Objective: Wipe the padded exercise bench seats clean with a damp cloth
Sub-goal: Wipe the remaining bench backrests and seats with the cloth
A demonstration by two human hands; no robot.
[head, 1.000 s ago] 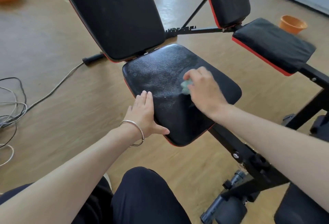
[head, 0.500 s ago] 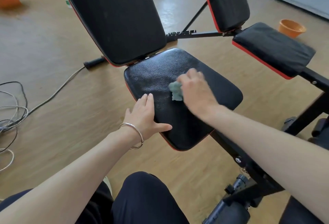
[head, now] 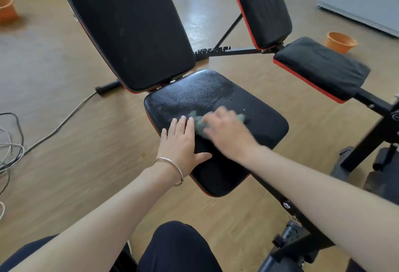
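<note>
Pressing green cloth (head: 199, 128) onto near bench seat (head: 205, 94), right hand (head: 226, 133) blurred, grip can't be told, left hand (head: 183, 142) flat on seat's left edge, fingers straight, together, bangle (head: 180, 170) on wrist

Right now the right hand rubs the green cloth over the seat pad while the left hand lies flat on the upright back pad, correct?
Not quite. The head view shows the left hand lying flat on the seat pad itself, near its left edge, not the back pad. The right hand does rub the green cloth there.
</note>
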